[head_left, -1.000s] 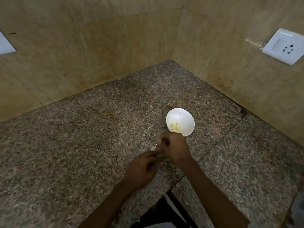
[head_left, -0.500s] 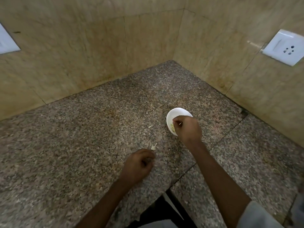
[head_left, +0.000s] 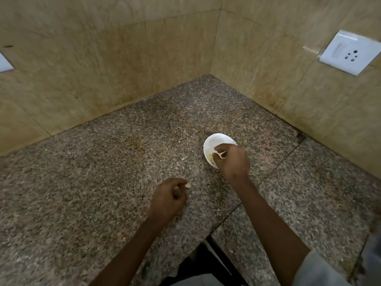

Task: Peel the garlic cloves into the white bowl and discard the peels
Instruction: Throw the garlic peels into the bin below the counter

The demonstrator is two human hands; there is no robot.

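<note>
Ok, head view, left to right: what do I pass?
From the left: wall plate → left hand → bowl → socket. The right hand, pinching a white bit, overlaps the bowl, so it is left out of the order.

Both forearms [head_left: 268,219] are bare. A light grey sleeve [head_left: 321,270] covers the right upper arm. Lower down is dark clothing [head_left: 206,263], perhaps trousers.
</note>
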